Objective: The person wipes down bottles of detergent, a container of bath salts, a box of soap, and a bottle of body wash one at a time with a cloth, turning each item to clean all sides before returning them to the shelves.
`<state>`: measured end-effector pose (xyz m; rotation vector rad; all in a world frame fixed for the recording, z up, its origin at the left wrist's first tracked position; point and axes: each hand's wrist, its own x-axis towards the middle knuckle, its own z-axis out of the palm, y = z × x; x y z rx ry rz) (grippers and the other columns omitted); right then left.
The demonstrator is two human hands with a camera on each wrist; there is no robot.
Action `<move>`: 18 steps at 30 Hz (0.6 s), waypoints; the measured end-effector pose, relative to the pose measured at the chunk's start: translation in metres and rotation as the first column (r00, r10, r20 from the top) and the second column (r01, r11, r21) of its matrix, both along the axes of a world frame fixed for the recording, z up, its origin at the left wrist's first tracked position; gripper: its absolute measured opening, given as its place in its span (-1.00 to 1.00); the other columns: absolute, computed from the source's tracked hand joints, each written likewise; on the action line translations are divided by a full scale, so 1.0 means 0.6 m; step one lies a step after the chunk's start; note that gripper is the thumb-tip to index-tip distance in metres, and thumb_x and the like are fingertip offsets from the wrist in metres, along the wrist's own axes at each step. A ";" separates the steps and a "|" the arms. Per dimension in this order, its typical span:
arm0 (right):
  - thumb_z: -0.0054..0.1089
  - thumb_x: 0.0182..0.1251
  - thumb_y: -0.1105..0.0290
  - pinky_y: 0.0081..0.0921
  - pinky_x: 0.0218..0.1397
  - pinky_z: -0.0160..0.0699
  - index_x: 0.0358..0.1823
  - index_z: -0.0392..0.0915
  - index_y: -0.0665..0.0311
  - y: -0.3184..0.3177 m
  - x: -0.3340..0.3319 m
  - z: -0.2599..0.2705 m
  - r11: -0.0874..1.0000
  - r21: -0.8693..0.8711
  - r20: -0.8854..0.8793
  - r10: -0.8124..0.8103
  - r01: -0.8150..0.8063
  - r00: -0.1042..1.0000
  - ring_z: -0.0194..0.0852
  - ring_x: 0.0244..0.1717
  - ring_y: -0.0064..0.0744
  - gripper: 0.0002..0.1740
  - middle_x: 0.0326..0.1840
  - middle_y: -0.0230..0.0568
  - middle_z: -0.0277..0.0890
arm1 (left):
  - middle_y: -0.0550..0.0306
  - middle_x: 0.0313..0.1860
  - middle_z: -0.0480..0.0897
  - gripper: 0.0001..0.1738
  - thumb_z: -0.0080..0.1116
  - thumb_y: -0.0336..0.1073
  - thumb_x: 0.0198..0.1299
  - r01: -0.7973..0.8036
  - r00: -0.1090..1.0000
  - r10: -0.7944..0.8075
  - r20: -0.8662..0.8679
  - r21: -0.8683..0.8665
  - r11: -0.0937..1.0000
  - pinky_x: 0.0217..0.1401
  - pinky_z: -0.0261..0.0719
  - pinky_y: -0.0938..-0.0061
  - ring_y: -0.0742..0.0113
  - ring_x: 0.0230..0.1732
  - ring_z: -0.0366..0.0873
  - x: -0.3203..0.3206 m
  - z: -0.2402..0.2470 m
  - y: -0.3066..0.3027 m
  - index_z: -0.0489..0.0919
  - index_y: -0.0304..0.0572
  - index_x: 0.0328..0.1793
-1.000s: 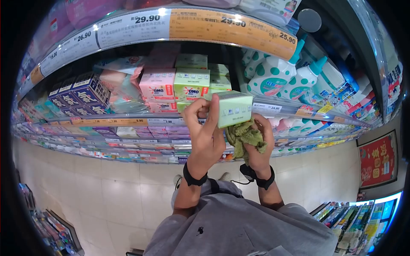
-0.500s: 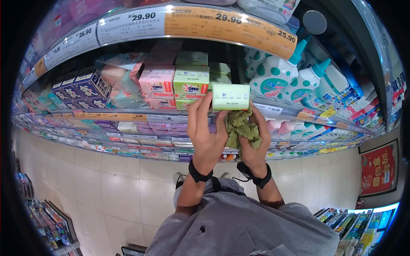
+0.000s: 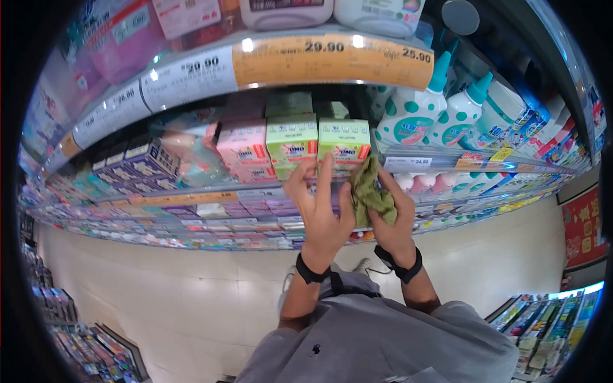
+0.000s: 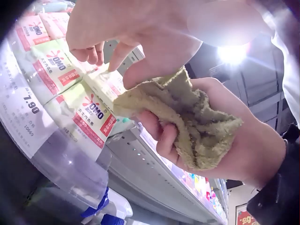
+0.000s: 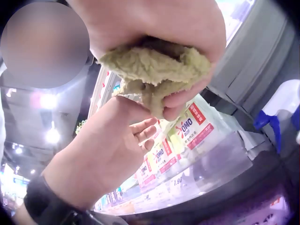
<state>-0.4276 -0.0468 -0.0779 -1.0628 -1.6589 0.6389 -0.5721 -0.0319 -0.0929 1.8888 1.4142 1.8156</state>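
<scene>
A light green OMO soap box (image 3: 345,143) stands on the shelf, level with a matching green box (image 3: 292,142) on its left. My left hand (image 3: 324,217) is just in front of it, index finger and thumb extended, the fingertips right at its lower front. In the left wrist view, the left fingers (image 4: 96,54) reach over the OMO boxes (image 4: 89,115). My right hand (image 3: 397,230) grips a crumpled olive-green cloth (image 3: 371,195) close by the box's lower right corner. The right wrist view shows that cloth (image 5: 150,68) bunched inside the right hand.
Pink OMO boxes (image 3: 242,143) stand left of the green ones, with dark blue boxes (image 3: 137,163) farther left. White bottles with teal caps (image 3: 412,118) are on the right. A price-tag rail (image 3: 332,60) curves above this shelf, and another tag strip (image 3: 185,198) runs below.
The green box, held up in front of the shelf earlier, now stands among the others. The left hand has let go of its sides; the cloth stays in the right hand.
</scene>
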 end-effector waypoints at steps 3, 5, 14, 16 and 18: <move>0.17 0.01 0.75 -0.32 0.38 0.41 0.41 0.34 0.43 -0.003 -0.005 -0.007 0.996 0.077 0.020 0.051 -0.052 0.999 0.38 0.45 0.02 -0.21 0.47 0.22 0.32 | -0.31 0.44 0.11 -0.39 0.22 -0.37 0.24 -0.075 0.994 0.070 -0.085 -0.060 0.995 0.45 0.10 0.03 -0.18 0.42 0.08 -0.003 0.008 -0.014 0.44 -0.21 0.45; 0.18 0.01 0.74 -0.32 0.39 0.41 0.40 0.34 0.44 0.006 -0.006 -0.017 0.991 0.110 -0.049 0.083 -0.077 0.995 0.36 0.46 0.03 -0.23 0.49 0.20 0.30 | -0.34 0.49 0.04 -0.39 0.20 -0.37 0.26 -0.102 0.985 0.093 -0.143 -0.057 0.993 0.49 0.05 0.00 -0.21 0.45 0.06 -0.002 0.010 -0.016 0.43 -0.22 0.47; 0.27 0.04 0.67 -0.34 0.29 0.52 0.28 0.40 0.48 0.014 -0.006 -0.015 0.984 0.154 -0.118 0.113 -0.094 0.987 0.43 0.39 0.09 -0.34 0.52 0.16 0.26 | -0.47 0.53 -0.07 -0.29 0.20 -0.37 0.26 -0.117 0.962 0.105 -0.254 -0.032 0.993 0.51 -0.08 -0.08 -0.34 0.51 -0.06 -0.005 0.031 -0.017 0.28 -0.34 0.54; 0.27 0.03 0.67 -0.32 0.26 0.55 0.24 0.42 0.49 0.013 -0.007 -0.014 0.986 0.143 -0.107 0.101 -0.085 0.989 0.46 0.35 0.12 -0.37 0.52 0.18 0.26 | -0.45 0.53 -0.08 -0.23 0.22 -0.36 0.25 -0.096 0.986 0.086 -0.144 -0.066 0.993 0.52 -0.08 -0.08 -0.33 0.51 -0.07 -0.002 0.038 -0.020 0.20 -0.40 0.57; 0.28 0.02 0.67 -0.32 0.25 0.55 0.23 0.43 0.49 0.010 -0.010 -0.014 0.990 0.116 -0.081 0.083 -0.073 0.993 0.46 0.34 0.13 -0.37 0.51 0.18 0.26 | -0.42 0.53 -0.07 -0.19 0.23 -0.34 0.26 -0.125 0.971 0.114 -0.212 -0.038 0.991 0.52 -0.08 -0.07 -0.31 0.51 -0.05 -0.017 0.035 -0.016 0.14 -0.41 0.58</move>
